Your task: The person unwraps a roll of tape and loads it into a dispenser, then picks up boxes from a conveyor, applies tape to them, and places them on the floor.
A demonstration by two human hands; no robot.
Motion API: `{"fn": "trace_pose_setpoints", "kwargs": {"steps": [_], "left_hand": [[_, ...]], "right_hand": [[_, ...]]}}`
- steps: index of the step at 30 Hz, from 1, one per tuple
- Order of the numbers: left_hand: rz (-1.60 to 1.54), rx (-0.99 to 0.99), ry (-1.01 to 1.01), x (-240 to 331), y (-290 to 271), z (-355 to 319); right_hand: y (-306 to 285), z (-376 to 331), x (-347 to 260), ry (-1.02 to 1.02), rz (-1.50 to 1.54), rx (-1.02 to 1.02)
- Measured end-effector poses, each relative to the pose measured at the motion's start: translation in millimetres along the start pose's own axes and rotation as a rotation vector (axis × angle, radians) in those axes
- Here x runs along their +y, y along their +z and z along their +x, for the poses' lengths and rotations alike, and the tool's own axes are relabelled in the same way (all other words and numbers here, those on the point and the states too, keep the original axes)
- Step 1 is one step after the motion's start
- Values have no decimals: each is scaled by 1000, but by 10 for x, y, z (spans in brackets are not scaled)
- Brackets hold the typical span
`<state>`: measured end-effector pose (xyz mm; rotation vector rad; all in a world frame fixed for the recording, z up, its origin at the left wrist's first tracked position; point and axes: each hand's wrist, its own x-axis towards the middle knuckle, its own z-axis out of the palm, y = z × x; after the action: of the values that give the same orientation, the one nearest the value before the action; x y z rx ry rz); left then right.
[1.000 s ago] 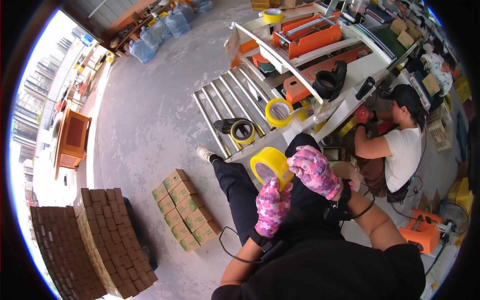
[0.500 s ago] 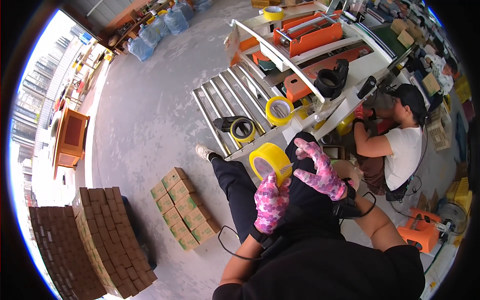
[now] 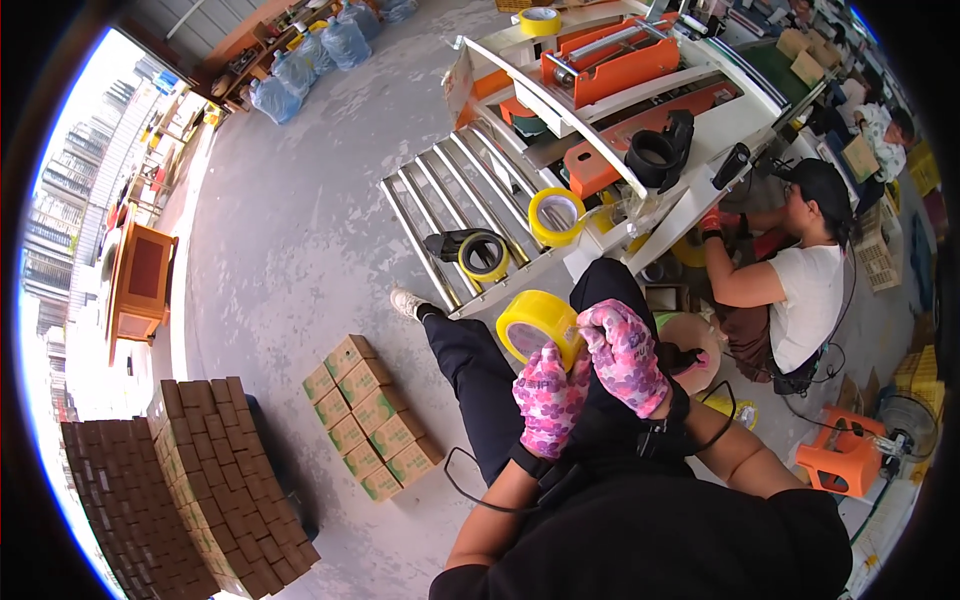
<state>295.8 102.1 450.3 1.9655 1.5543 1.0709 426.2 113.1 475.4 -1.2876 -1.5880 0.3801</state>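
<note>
The left hand gripped a yellow tape roll. The right hand, fingers pinched narrow, met its edge.

Tape roll, partly covered
The left hand hides its lower rim; the picture's lower edge cuts the brown carton stack; far people are blurred.

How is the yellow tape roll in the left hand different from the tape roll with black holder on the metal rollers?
The held roll is in the left hand; the holder roll rests on the metal rollers. The held roll looks larger in view than the holder roll. The held roll looks pale inside; the holder roll shows black there. Both show yellow tape.
</note>
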Motion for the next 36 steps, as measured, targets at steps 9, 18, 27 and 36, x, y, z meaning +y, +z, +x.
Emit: {"fn": "trace_pose_setpoints", "kwargs": {"steps": [9,18,27,36], "left_hand": [[23,29,-1,132,-49,28],[-143,36,-82,-12,95,9],[-175,91,-38,11,95,1],[-474,-106,-120,-105,173,-32]], "right_hand": [[-99,36,-202,-77,-114,-23],[-35,47,-258,-42,58,-10],[-172,75,-336,-159,79,-78],[-130,115,-283,-15,247,-84]]}}
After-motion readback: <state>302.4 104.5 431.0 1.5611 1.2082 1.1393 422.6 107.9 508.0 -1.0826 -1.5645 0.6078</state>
